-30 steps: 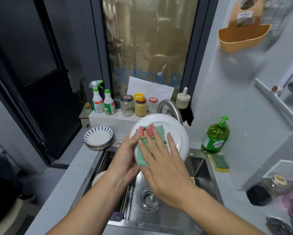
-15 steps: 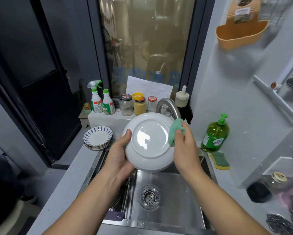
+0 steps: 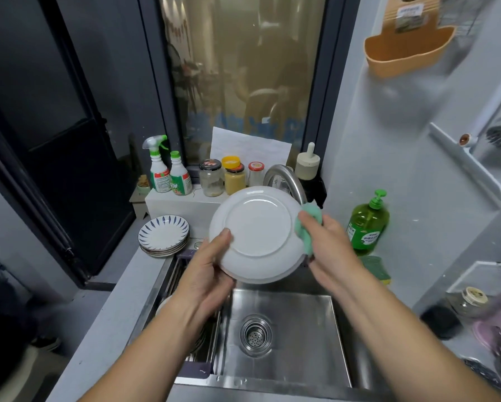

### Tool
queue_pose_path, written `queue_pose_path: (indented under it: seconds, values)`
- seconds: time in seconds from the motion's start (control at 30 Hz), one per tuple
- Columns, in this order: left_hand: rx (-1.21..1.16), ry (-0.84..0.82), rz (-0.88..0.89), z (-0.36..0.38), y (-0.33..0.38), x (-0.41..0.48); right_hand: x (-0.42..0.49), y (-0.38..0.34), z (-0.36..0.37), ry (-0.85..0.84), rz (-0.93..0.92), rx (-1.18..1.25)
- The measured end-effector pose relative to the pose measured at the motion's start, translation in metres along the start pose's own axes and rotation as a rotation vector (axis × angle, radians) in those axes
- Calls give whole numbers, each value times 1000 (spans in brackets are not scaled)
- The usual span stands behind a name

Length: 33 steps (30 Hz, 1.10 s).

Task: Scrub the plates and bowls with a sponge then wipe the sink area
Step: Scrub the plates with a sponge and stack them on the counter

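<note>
The plate [image 3: 258, 227] is held up over the back edge of the sink [image 3: 284, 338], tilted so its underside and foot ring face the person, with the faucet [image 3: 287, 181] just behind its upper right rim. The left hand [image 3: 205, 274] grips the lower left rim, thumb laid on the back and the other fingers hidden behind the plate. The right hand [image 3: 330, 250] pinches a folded green sponge [image 3: 308, 227] against the right rim, thumb on the near side; its other fingers are out of sight behind, so I cannot tell how they lie. The sponge sits at the rim's right edge, so the unscrubbed back lies to the left of the right-hand fingers, and that hand is the nearer one to sweep inward across it. More dishes seem to wait in the rack at the sink's left side, and a stack of patterned plates [image 3: 163, 235] stands on the counter's back left corner.
</note>
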<state>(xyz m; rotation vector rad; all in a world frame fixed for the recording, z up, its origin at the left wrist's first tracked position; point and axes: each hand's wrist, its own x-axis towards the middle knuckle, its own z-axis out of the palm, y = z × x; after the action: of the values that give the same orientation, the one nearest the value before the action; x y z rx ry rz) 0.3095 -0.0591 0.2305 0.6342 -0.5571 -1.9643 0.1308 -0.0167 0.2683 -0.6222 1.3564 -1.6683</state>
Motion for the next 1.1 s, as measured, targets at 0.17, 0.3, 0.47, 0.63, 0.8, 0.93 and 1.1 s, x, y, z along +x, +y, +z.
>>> queue_pose_path:
  seconds: [0.17,0.3,0.47,0.63,0.8,0.93,1.1]
  values:
    - [407,-39,-88,-8,19,13,14,-17,-16,-221,-1,-121]
    - [469,0,-96,-2,27,21,22,-14,-18,-237,29,-158]
    - [215,169,-35,14,5,23,-1,15,-6,-33,-85,-368]
    - [0,221,-59,27,-20,20,-35,63,12,65,-105,-137]
    - [-3,208,-62,27,-26,14,-11,33,-2,-57,-104,90]
    - [140,69,-37,21,-2,15,7,2,-31,-315,-69,50]
    - [418,58,-71,13,5,26,22,-14,-53,-398,126,11]
